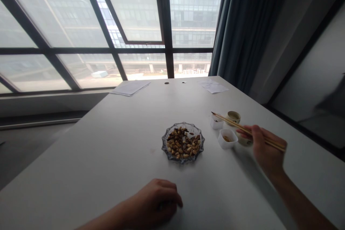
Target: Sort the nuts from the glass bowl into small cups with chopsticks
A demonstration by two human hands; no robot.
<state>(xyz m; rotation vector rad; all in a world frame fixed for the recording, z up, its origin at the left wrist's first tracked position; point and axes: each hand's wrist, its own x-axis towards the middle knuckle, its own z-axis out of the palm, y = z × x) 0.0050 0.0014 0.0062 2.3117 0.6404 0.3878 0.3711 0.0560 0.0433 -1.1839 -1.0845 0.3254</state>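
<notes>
My right hand point(266, 147) grips a pair of wooden chopsticks point(229, 121), angled to the left. Their tips are together over a small white plastic cup point(216, 123), with a small dark piece, like a seed, at the end. A second white cup point(228, 139) holding some brown bits stands nearer to me. Beside the cups are a round beige cup point(233, 116) and another beige cup point(244, 139), partly behind my right hand. My left hand point(161, 201) rests on the table, fingers curled in, with nothing visible in them. In front of it sits a glass bowl point(164, 149) of mixed nuts and dark seeds point(183, 145).
The white table point(121, 158) stretches away to a large window point(140, 63). Paper sheets point(130, 88) lie at its far left and more papers point(214, 87) at its far right. Two small round holes show near the far edge. A dark blue curtain point(239, 36) hangs at the right.
</notes>
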